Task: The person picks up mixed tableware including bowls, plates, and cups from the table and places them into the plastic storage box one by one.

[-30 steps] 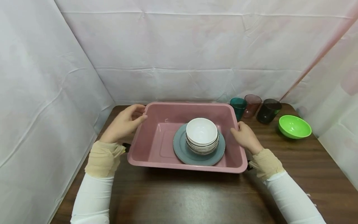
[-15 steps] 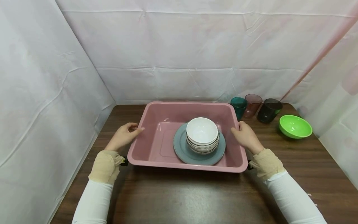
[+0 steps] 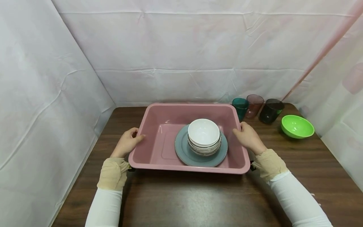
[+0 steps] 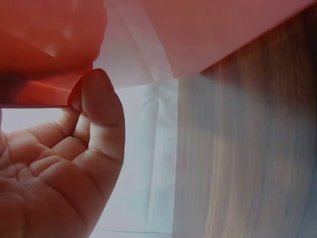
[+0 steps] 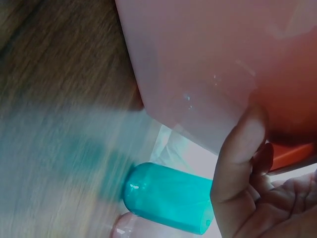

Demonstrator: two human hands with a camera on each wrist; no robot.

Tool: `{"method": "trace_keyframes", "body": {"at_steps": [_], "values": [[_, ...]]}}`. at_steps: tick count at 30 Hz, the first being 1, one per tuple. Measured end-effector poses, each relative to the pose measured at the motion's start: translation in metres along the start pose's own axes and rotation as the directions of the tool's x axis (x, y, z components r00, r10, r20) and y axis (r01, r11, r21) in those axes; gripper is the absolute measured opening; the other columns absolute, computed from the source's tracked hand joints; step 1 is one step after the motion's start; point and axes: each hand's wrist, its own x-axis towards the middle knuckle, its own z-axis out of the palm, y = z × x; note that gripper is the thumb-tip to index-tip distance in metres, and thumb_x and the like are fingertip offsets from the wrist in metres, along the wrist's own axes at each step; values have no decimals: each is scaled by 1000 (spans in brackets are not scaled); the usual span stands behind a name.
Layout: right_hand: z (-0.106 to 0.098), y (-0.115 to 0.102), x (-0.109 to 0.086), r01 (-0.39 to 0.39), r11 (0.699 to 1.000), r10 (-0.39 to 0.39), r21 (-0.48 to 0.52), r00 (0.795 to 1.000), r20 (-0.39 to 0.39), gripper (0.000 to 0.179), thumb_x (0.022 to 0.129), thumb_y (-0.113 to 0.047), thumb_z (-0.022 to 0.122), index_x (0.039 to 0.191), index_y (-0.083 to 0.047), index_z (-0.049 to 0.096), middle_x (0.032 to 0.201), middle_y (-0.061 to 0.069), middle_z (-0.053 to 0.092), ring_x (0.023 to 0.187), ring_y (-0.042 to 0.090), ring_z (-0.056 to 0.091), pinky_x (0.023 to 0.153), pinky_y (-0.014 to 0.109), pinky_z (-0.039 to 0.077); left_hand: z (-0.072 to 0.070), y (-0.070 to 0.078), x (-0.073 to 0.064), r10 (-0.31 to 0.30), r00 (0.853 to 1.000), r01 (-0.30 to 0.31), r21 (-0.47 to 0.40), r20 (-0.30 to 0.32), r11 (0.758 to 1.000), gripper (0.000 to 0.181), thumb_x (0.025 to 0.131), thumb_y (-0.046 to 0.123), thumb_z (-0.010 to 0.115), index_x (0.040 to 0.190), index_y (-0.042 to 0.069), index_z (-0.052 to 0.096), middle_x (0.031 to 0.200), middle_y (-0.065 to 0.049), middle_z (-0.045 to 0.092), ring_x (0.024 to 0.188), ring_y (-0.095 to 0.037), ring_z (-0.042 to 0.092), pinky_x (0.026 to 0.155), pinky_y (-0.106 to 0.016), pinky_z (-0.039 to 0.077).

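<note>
A pink plastic basin (image 3: 168, 148) stands in the middle of the table. Inside it, toward the right, lies a grey-blue plate (image 3: 181, 146), with a stack of bowls (image 3: 203, 132) on it, a plain white one on top. My left hand (image 3: 126, 144) grips the basin's left rim, thumb over the edge; its curled fingers (image 4: 101, 106) show under the rim in the left wrist view. On the opposite side my right hand (image 3: 250, 138) holds the right rim the same way, its fingers (image 5: 242, 144) bent beneath it.
Behind the right hand stand a teal cup (image 3: 241, 108), a reddish cup (image 3: 254, 107) and a dark cup (image 3: 271, 111), the teal one close to the basin. A green bowl (image 3: 297, 127) sits farther right on the brown table (image 3: 184, 201). White sheets hang around the table.
My left hand has moved from near the basin's far left corner down along the left side and taken hold of the rim. The right hand and the basin have stayed in place.
</note>
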Motion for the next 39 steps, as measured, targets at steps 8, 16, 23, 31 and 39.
{"method": "trace_keyframes", "body": {"at_steps": [8, 16, 23, 31, 39], "values": [[-6, -1, 1, 27, 996, -25, -83, 999, 23, 36, 98, -28, 47, 110, 6, 54, 96, 19, 62, 81, 25, 61, 63, 29, 47, 1, 0, 2, -17, 1000, 18, -69, 20, 997, 30, 92, 17, 59, 112, -6, 57, 96, -19, 65, 73, -12, 58, 66, -27, 50], [-31, -1, 0, 61, 997, -60, -52, 998, 6, 50, 101, -35, 45, 128, 7, 50, 98, 21, 65, 77, 23, 65, 64, 31, 52, 3, 0, 5, -18, 1000, 19, -54, 18, 998, 24, 92, 13, 58, 107, -6, 58, 92, -17, 64, 72, -12, 57, 65, -27, 49], [-70, 4, -6, 75, 997, -76, -19, 990, -117, 69, 100, -46, 44, 146, 5, 34, 112, 29, 61, 73, 9, 63, 65, 34, 56, 2, 1, 1, -18, 1000, 18, -47, -3, 999, 26, 90, 19, 60, 106, -2, 59, 92, -15, 63, 73, -12, 58, 67, -28, 50], [-118, 27, -7, 21, 1000, -24, -10, 935, -354, 67, 98, -44, 46, 146, 2, 36, 122, 24, 55, 75, -18, 41, 72, 18, 37, 2, 2, 1, -14, 1000, 14, -37, -13, 999, 28, 91, 18, 60, 108, -4, 60, 94, -16, 65, 74, -11, 58, 69, -27, 49], [-154, 72, -3, -108, 991, 129, 74, 904, -408, 73, 98, -40, 40, 152, 4, 21, 149, 35, 32, 132, 41, 40, 93, 29, 38, 1, 3, 1, -22, 1000, 22, -41, -6, 999, 29, 91, 18, 60, 110, -4, 59, 97, -18, 65, 74, -11, 58, 69, -27, 49]]}}
